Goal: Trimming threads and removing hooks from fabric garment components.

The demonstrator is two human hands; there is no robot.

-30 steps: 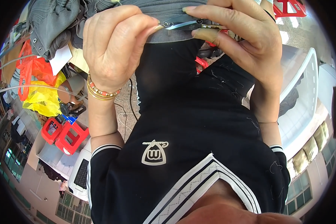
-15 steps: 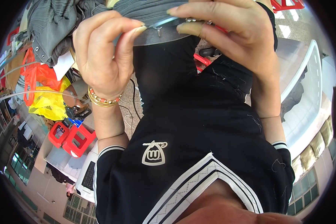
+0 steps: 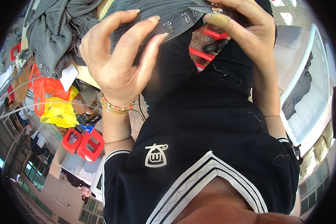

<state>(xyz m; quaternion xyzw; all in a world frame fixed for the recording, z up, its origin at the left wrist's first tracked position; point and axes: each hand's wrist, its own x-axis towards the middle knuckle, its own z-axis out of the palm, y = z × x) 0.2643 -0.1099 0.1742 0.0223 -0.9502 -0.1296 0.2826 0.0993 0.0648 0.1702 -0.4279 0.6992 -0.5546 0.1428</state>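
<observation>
A grey pleated garment (image 3: 156, 11) lies across my lap at the top of the view. Small metal fasteners (image 3: 168, 26) sit along its plain edge band, several of them in a row. Over this band my left hand (image 3: 119, 56) is open, thumb and fingers apart, the thumb tip close to one fastener. My right hand (image 3: 250, 33) pinches the band's right end between thumb and fingers. A yellowish covering (image 3: 217, 20) wraps that thumb. Something small and metallic shows at the pinch, too little to name. The upper fingers of my right hand are cut off by the frame.
More grey garment cloth (image 3: 54, 35) is heaped at left. Below it hang orange (image 3: 44, 87) and yellow (image 3: 59, 112) plastic bags. Red stools (image 3: 89, 145) stand lower left. A white tub (image 3: 306, 100) with dark cloth is at right. Red bars (image 3: 201, 54) show beyond my lap.
My left hand has let go of the band and spread its fingers. The band, earlier stretched and folded up between both hands, now lies flatter with more fasteners showing. My right hand still pinches it.
</observation>
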